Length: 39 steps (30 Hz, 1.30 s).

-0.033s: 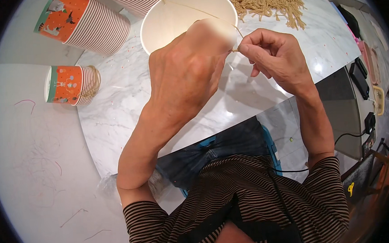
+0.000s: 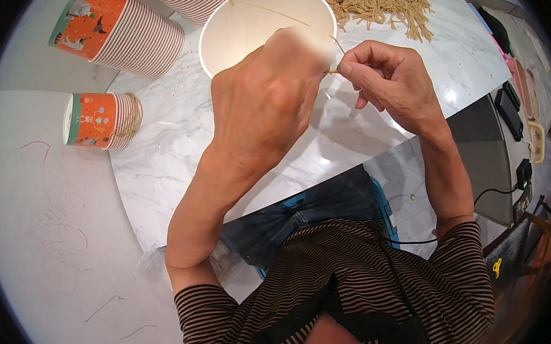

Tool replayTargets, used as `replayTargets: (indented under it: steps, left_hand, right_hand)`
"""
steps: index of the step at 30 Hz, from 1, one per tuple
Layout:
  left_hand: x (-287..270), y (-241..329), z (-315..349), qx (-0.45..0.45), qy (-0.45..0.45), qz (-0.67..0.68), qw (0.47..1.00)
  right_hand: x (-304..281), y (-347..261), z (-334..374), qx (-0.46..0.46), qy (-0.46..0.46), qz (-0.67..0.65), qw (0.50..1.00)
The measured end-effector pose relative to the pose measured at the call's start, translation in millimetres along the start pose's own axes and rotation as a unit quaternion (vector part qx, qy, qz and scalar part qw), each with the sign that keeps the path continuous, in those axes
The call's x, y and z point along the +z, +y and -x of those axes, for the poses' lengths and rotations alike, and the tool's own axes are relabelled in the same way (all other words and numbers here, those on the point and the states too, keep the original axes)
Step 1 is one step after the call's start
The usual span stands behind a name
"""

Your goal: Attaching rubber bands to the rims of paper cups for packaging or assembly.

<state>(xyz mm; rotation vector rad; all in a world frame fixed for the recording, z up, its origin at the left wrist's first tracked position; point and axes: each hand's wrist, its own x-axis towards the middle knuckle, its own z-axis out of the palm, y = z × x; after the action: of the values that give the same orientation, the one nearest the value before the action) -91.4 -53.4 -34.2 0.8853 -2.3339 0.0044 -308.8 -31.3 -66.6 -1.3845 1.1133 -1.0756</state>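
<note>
A wide white paper bucket (image 2: 241, 29) lies with its mouth toward me at the top of the table. A thin tan cord (image 2: 272, 12) runs from its far rim across the mouth toward my hands. My right hand (image 2: 386, 80) pinches the cord between thumb and forefinger, its other fingers loosely curled. Against the bucket's near side is my left hand (image 2: 261, 100), back upward and fingers curled in; its front part is blurred and its fingertips are hidden, so what it grips cannot be made out. A short bit of cord shows between both hands.
A heap of tan cords (image 2: 372, 2) lies beyond my right hand. Stacked orange-and-green printed paper buckets (image 2: 141, 44) lie at the far left, with a smaller stack (image 2: 99, 120) nearer, cords around its end. The marble-patterned table (image 2: 162, 172) curves along its left edge.
</note>
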Motion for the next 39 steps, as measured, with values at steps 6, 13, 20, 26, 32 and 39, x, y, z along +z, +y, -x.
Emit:
replayTargets:
  steps: [6, 13, 20, 26, 32, 39]
  left_hand:
    - [0.6, 1.1, 0.1, 0.005, 0.006, -0.009, 1.000]
    - [1.8, 1.8, 0.0, 0.018, 0.013, -0.017, 1.000]
    - [5.9, -1.8, 2.1, 0.054, 0.039, -0.047, 0.997]
    - [6.8, -4.1, 1.5, 0.072, 0.047, -0.080, 0.993]
    - [7.9, -12.3, 9.7, 0.085, 0.091, -0.086, 0.988]
    - [11.4, -12.2, 12.4, 0.084, 0.101, -0.081, 0.988]
  right_hand:
    - [0.4, 3.3, 0.3, 0.002, 0.019, -0.024, 1.000]
    - [2.9, 0.6, 2.2, 0.017, 0.015, -0.025, 0.999]
    - [2.2, 1.5, 2.6, 0.008, 0.006, -0.018, 1.000]
    - [4.0, 0.8, 2.5, 0.013, 0.014, -0.023, 1.000]
    - [-2.4, 2.4, 3.1, -0.005, -0.047, -0.125, 0.991]
    - [4.6, -4.8, 6.3, -0.026, -0.007, 0.019, 0.999]
